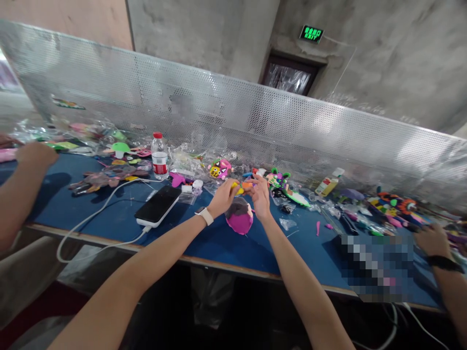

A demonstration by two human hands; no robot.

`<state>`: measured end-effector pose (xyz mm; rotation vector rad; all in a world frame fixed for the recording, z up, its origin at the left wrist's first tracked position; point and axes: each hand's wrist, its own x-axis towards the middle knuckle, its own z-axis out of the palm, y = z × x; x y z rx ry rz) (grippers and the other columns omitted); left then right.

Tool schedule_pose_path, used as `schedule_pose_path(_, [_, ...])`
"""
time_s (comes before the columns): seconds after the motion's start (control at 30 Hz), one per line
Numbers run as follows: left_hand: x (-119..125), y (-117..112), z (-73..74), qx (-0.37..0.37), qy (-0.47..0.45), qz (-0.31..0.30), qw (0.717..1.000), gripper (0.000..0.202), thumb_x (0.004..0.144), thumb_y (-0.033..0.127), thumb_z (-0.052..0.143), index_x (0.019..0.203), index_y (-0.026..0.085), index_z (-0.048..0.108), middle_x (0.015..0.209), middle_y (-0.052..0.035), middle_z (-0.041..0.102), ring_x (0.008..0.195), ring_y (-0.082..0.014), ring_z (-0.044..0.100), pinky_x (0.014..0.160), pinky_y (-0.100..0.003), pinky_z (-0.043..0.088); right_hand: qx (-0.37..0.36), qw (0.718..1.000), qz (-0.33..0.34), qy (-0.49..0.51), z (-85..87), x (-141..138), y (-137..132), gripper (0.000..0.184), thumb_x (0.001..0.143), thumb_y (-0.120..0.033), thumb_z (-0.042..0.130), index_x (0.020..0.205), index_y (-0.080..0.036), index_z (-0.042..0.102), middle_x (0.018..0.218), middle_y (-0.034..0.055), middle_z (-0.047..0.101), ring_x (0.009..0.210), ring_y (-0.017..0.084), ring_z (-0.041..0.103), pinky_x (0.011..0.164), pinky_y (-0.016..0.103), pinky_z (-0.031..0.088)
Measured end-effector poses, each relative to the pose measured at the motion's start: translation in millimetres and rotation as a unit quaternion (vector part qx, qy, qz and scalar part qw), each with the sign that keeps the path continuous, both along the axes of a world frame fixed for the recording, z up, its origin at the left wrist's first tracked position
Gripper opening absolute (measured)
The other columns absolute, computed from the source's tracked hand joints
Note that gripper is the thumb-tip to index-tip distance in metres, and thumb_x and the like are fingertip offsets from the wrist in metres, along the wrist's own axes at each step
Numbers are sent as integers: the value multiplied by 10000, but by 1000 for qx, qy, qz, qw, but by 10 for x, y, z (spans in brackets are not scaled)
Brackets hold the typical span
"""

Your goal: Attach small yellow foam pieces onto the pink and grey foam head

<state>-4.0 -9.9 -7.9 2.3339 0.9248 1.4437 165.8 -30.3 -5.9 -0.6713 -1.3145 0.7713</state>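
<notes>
Both your left hand (224, 197) and right hand (260, 197) pinch small orange-yellow pieces (243, 185) together above the magenta piece (240, 217); joining them probably needs careful alignment.

A pixelated patch (377, 265) hides part of the bench (91, 209). The small orange piece (247, 185) between the fingers (239, 186) is too small to identify.

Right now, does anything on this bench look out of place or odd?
Nothing looks damaged or spilled. The blue table is cluttered with foam pieces and plastic bags. The white cable droops over its front edge. Both hands pinch small pieces above a magenta shape.
</notes>
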Motion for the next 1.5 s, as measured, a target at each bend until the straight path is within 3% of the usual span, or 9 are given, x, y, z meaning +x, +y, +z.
schedule_pose_path(0.17, [-12, -24, -21, -28, -5, -17, 999, 448, 1131, 453, 221, 1079, 192, 581, 921, -69, 684, 819, -210, 658, 793, -340, 524, 9, 1000, 23, -8, 0, 1, -12, 421, 892, -421, 661, 1266, -264, 553, 1170, 60, 671, 812, 193, 700, 770, 390, 635])
schedule_pose_path(0.37, [-3, -86, 1, -41, -12, -46, 998, 421, 1118, 512, 280, 1090, 199, 560, 970, -59, 697, 883, -201, 670, 809, -314, 508, 29, 996, 18, -81, 24, 44, -75, 318, 881, -413, 794, 1121, -272, 642, 1039, 29, 726, 868, 181, 722, 831, 356, 637])
schedule_pose_path(0.57, [3, -92, 22, -48, -13, -33, 998, 405, 1125, 467, 237, 1103, 194, 535, 969, -67, 690, 886, -205, 659, 809, -321, 498, 59, 990, -5, -127, 24, 28, -73, 282, 897, -465, 767, 1067, -258, 683, 977, 44, 756, 870, 197, 734, 821, 369, 646])
schedule_pose_path(0.9, [-23, -125, 40, -19, 60, -58, 996, 195, 1065, 370, 412, 1000, 208, 498, 933, -72, 646, 860, -233, 637, 803, -345, 493, 136, 959, -119, -218, 22, -7, -118, 136, 888, -231, 679, 1017, -231, 720, 989, 54, 687, 822, 192, 677, 744, 354, 622])
schedule_pose_path(1.07, [-36, -131, 81, -1, 60, -79, 995, 91, 967, 203, 422, 1019, 210, 496, 991, -76, 657, 901, -224, 641, 842, -337, 501, 159, 949, -146, -228, 29, -2, -110, 107, 912, -221, 647, 1003, -230, 702, 1003, 67, 700, 887, 209, 695, 763, 360, 643])
schedule_pose_path(1.27, [-24, -96, 59, 2, 52, -45, 998, 186, 867, 128, 469, 1023, 206, 531, 983, -70, 675, 894, -230, 646, 844, -339, 496, 197, 936, -156, -247, 24, -21, -157, 181, 883, -163, 621, 1031, -234, 697, 1008, 70, 717, 899, 215, 702, 788, 373, 643])
schedule_pose_path(1.5, [-43, -39, 42, 2, 38, -6, 999, 120, 891, 121, 462, 908, 209, 542, 888, -54, 671, 810, -211, 634, 771, -314, 477, 237, 907, -156, -311, 56, -65, -192, 285, 845, -127, 645, 1092, -248, 720, 1118, 92, 700, 979, 240, 703, 858, 421, 640])
